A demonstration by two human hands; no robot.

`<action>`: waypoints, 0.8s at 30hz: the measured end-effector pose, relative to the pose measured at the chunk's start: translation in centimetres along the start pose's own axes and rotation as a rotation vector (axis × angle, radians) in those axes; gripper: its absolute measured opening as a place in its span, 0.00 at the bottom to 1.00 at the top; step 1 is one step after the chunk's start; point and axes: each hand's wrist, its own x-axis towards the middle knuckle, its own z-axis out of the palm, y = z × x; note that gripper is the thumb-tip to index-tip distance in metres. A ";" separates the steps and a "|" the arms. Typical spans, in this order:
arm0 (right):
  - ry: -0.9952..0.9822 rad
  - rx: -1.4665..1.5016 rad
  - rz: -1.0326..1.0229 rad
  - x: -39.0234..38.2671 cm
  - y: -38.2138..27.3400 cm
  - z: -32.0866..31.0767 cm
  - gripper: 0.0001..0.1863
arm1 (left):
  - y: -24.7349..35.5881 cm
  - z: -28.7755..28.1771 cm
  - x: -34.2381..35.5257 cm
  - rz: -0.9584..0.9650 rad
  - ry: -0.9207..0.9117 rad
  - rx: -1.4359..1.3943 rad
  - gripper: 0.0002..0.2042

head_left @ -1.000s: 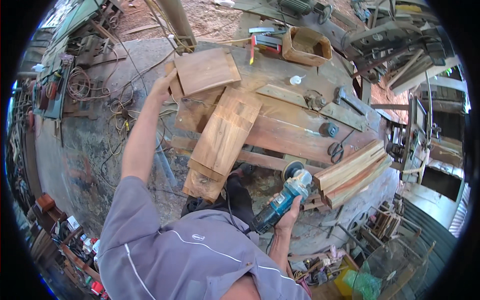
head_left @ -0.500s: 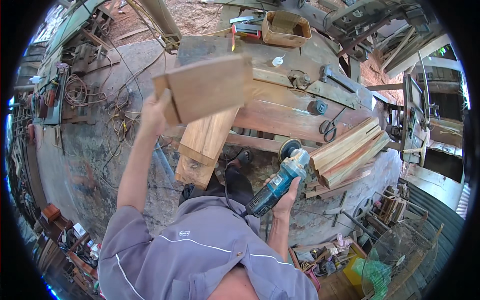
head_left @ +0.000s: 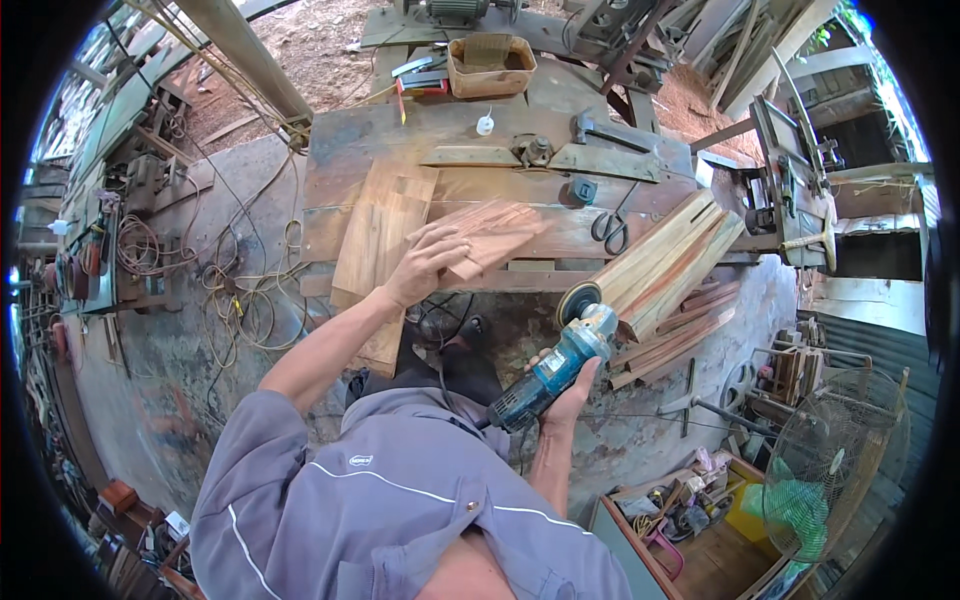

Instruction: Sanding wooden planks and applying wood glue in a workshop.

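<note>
On the desk point(head_left: 400, 140), left hand point(head_left: 425, 262) spread flat on reddish board point(head_left: 495, 232); right hand point(head_left: 572, 395) clamped round blue grinder point(head_left: 555, 368), disc apparently clear of wood; sanding not begun.

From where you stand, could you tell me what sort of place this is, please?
Most likely an open-sided woodworking shed: a rough workbench strewn with planks, a blue angle grinder in the right hand, and tangled power cables across the floor.
</note>
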 end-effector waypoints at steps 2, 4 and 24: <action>0.004 0.002 0.054 -0.1 0.4 -0.9 0.40 | -1.8 1.3 -1.3 0.100 -0.239 0.059 0.23; -0.010 -0.004 0.099 -0.5 0.9 -1.2 0.40 | -2.7 2.6 -2.5 0.073 -0.302 0.119 0.24; 0.024 -0.118 0.140 -0.1 0.9 -0.8 0.39 | -0.7 4.9 -12.1 -0.691 0.019 0.822 0.20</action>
